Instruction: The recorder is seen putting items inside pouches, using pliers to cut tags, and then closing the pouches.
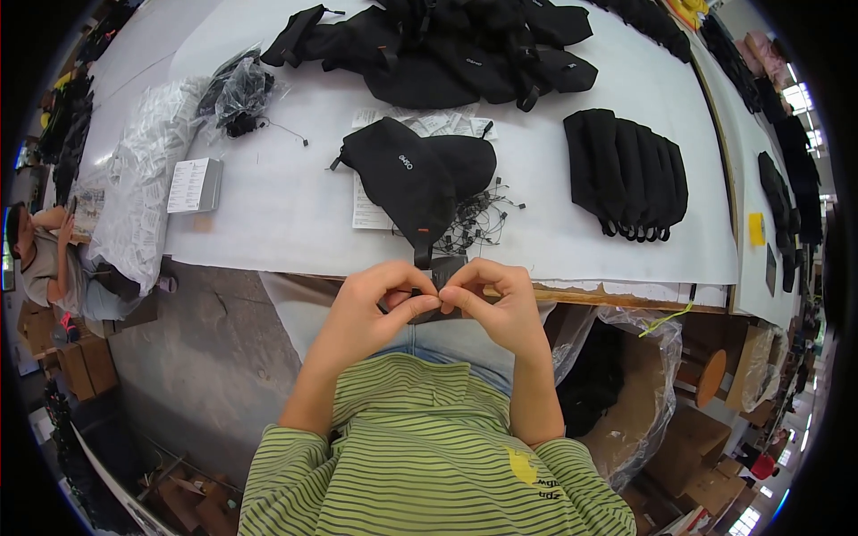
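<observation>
My left hand (374, 304) and my right hand (497, 305) meet in front of me at the table's near edge. Thumb and fingers of each are pinched, with the fingertips almost touching. Whatever they hold is too small and too covered to make out; a dark grey piece (447, 268) shows just behind the fingertips. Beyond the hands lies a black fabric pouch (416, 174), its loop strap pointing toward me. A tangle of thin black strings with small tips (478, 223) lies at its right. White printed cards (368, 213) stick out from under the pouch.
Several black pouches (626, 174) lie in an overlapping row at right, and a heap (447, 62) spreads at the back. A card stack (193, 185) and clear bags of white labels (147, 170) are at left. A person (54, 268) sits far left.
</observation>
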Action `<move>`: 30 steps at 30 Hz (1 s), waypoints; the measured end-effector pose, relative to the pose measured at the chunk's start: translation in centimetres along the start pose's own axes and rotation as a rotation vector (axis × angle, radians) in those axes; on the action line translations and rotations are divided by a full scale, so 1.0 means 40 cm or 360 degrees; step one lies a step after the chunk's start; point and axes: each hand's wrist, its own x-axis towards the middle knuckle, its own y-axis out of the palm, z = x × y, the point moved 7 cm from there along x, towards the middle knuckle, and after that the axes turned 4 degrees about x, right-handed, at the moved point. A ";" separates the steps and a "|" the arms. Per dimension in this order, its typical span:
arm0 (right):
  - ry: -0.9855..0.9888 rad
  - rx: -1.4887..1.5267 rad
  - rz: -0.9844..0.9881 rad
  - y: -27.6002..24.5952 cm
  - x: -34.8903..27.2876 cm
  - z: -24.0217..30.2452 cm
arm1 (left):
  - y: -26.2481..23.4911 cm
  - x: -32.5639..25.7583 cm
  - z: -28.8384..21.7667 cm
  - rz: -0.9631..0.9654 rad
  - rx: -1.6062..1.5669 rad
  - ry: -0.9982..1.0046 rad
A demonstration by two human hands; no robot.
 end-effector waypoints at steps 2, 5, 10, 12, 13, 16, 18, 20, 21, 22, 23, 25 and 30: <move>-0.0059 0.0049 0.0066 0.007 -0.001 0.011 | 0.002 -0.001 0.031 -0.0001 -0.0156 -0.0092; -0.0047 0.0069 0.0069 0.022 -0.001 0.001 | -0.001 0.000 0.051 0.0012 -0.0351 -0.0084; -0.0320 -0.0503 0.0030 0.014 0.061 0.057 | 0.009 -0.016 0.022 0.0051 -0.0106 0.0094; -0.0628 -0.0750 -0.0084 0.036 0.103 0.088 | 0.023 -0.026 0.004 0.0090 0.0006 0.0121; -0.0748 -0.1159 -0.0211 0.062 0.124 0.096 | 0.036 -0.029 -0.003 0.0142 0.0105 0.0142; -0.0796 -0.1666 -0.0300 0.085 0.179 0.043 | 0.055 -0.038 -0.023 0.0335 0.0345 0.0278; -0.0744 -0.1716 -0.0205 0.089 0.203 0.016 | 0.044 -0.038 -0.031 0.0224 0.0336 0.0455; -0.0752 -0.1563 -0.0248 0.061 0.205 0.013 | 0.013 -0.017 -0.018 0.0176 0.0218 0.0467; -0.0744 -0.1384 -0.0283 0.036 0.201 0.011 | -0.036 0.006 -0.013 -0.0135 0.0359 0.0478; -0.0734 -0.1205 -0.0318 0.017 0.200 0.011 | -0.082 0.026 -0.007 -0.0445 0.0493 0.0487; -0.0863 -0.1235 -0.0447 0.006 0.187 0.041 | -0.093 0.058 0.009 -0.0428 0.0483 0.0499; -0.0784 -0.1116 -0.0491 0.010 0.166 0.082 | -0.140 0.093 0.007 -0.0604 0.0773 0.0636; -0.0764 -0.0834 -0.0635 -0.011 0.112 0.124 | -0.106 0.111 0.008 -0.0519 0.1207 0.0806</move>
